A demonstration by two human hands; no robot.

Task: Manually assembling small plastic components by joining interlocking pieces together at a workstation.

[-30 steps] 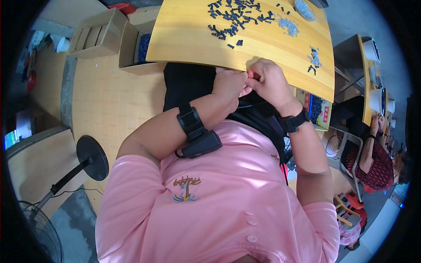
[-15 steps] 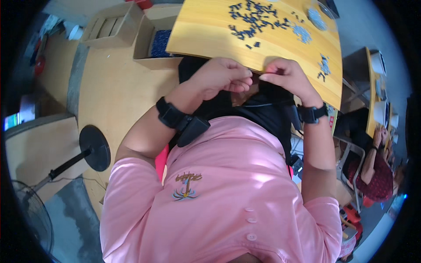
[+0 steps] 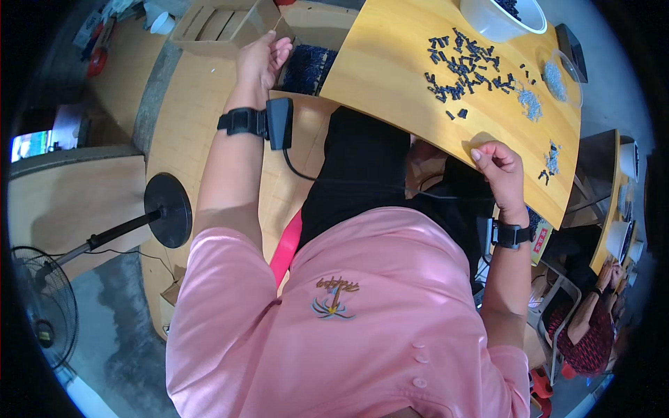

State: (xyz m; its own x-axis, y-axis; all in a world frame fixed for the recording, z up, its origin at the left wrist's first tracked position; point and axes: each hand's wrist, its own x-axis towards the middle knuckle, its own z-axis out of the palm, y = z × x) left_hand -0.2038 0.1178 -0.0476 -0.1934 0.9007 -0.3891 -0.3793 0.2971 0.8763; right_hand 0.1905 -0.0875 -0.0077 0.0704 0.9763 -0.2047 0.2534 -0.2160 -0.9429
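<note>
My left hand (image 3: 263, 61) is stretched out to the far left, over the near edge of a cardboard box (image 3: 287, 94) that holds many small dark blue pieces (image 3: 304, 68). Its thumb and forefinger press together, and the other fingers curl; anything between the tips is too small to name. Beside the front edge of the wooden table (image 3: 390, 83), my right hand (image 3: 503, 171) is closed in a pinch, and what it may hold cannot be made out. Small black pieces (image 3: 463, 66) lie scattered on the tabletop, with clear-looking small pieces (image 3: 529, 104) to their right.
A white tub (image 3: 505, 24) of dark pieces and a clear round dish (image 3: 557, 78) stand at the table's far side. A small mixed pile (image 3: 552, 159) lies near its right edge. An opened carton (image 3: 216, 31) adjoins the box. A black fan (image 3: 49, 306) stands left; another person (image 3: 585, 313) sits right.
My hands were close together at the table edge. The left hand has since swung away to the far left over the box, while the right stays by the edge. The view has shifted left.
</note>
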